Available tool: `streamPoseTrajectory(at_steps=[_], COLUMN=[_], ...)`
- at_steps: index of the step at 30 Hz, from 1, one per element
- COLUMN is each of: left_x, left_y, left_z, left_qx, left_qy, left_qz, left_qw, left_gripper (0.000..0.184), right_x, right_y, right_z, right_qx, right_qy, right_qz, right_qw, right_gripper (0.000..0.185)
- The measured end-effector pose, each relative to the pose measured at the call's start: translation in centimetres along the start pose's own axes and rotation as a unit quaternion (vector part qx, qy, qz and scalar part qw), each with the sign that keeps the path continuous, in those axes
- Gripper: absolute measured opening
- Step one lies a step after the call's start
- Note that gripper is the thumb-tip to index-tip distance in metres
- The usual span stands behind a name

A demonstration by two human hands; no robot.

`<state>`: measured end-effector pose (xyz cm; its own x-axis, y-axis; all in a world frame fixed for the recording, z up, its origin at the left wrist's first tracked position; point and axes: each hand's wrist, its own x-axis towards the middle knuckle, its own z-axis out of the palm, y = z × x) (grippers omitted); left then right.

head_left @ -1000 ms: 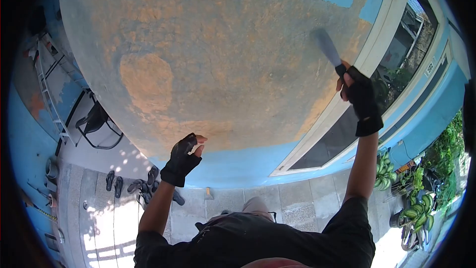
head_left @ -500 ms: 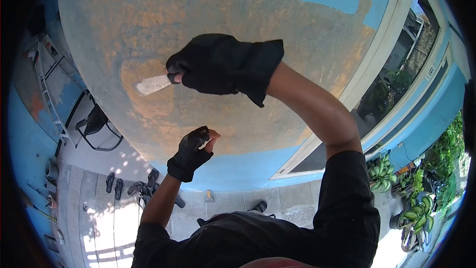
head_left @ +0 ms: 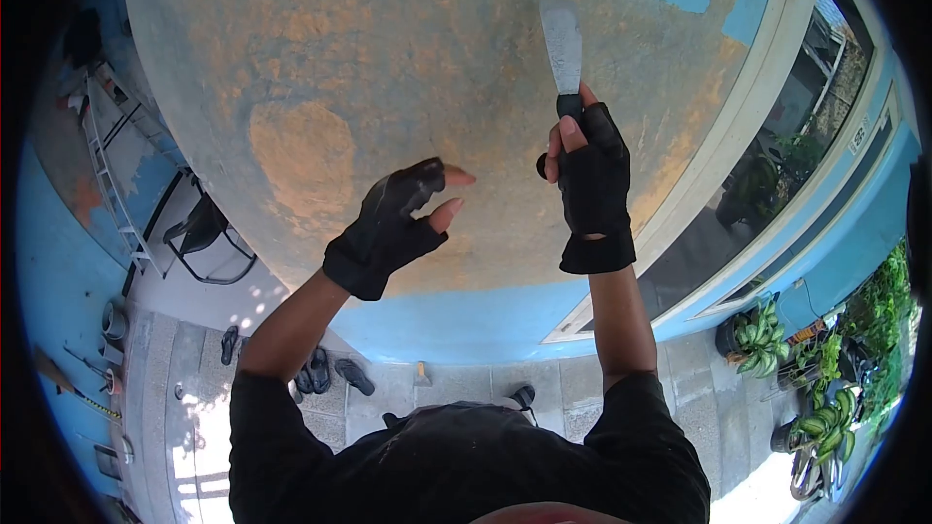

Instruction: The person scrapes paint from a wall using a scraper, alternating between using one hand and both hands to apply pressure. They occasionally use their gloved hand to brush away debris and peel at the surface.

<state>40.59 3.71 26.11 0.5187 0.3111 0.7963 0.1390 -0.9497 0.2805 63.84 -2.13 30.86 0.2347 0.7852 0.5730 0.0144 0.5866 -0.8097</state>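
Note:
My right hand (head_left: pixel 594 170), in a black fingerless glove, is closed around the dark handle of a putty knife (head_left: pixel 561 49). The knife's pale metal blade points up, in front of the wall (head_left: pixel 437 68). That wall has bare grey and orange patches where the blue paint is gone. My left hand (head_left: pixel 403 218), also gloved, is held up near the middle of the wall with thumb and fingers apart and nothing between them. A rounded orange patch (head_left: pixel 303 150) shows on the wall to its upper left.
A window (head_left: pixel 777 150) with a pale frame borders the wall on the right, with potted plants (head_left: pixel 762 340) beyond. At left are a black chair (head_left: pixel 209 228) and a ladder (head_left: pixel 107 165). Sandals (head_left: pixel 354 376) and a small scraper-like tool (head_left: pixel 422 374) lie on the paved floor.
My right hand has swung from the left part of the wall to the right, turning the putty knife from pointing left to pointing up. My left hand has risen and its fingers spread wider.

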Motion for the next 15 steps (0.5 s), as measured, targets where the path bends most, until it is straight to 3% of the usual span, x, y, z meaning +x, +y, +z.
streamPoseTrajectory(at_steps=[1, 4, 6, 7, 9, 13, 15], left_x=[1.5, 6.9, 10.4, 12.0, 14.7, 16.7, 17.0], left_y=[0.1, 1.7, 2.3, 2.3, 2.2, 3.2, 2.7], left_z=[0.4, 1.2, 1.6, 1.8, 2.0, 1.6, 2.1], left_qx=[-0.028, -0.078, -0.269, -0.269, -0.415, -0.465, -0.436], left_qy=[0.006, -0.012, -0.003, -0.003, 0.027, 0.004, 0.015], left_qz=[0.015, -0.054, -0.192, -0.190, -0.182, -0.211, -0.227], left_qw=[0.999, 0.995, 0.944, 0.944, 0.891, 0.860, 0.871], left_gripper=[0.030, 0.031, 0.036, 0.036, 0.047, 0.053, 0.055], right_x=[-0.2, -0.5, -0.4, -0.3, 0.0, 1.0, 1.8], right_y=[-0.3, -1.2, -1.4, -1.5, -1.9, -1.9, -1.4], right_z=[0.3, 1.2, 1.8, 2.0, 2.3, 2.5, 2.2], right_qx=[0.004, 0.045, 0.104, 0.104, 0.175, 0.280, 0.409], right_qy=[0.001, -0.038, -0.049, -0.050, -0.103, -0.165, -0.236], right_qz=[0.001, 0.021, 0.026, 0.023, 0.035, 0.077, 0.086], right_qw=[1.000, 0.998, 0.993, 0.993, 0.979, 0.943, 0.877], right_gripper=[0.055, 0.055, 0.056, 0.056, 0.062, 0.062, 0.066])
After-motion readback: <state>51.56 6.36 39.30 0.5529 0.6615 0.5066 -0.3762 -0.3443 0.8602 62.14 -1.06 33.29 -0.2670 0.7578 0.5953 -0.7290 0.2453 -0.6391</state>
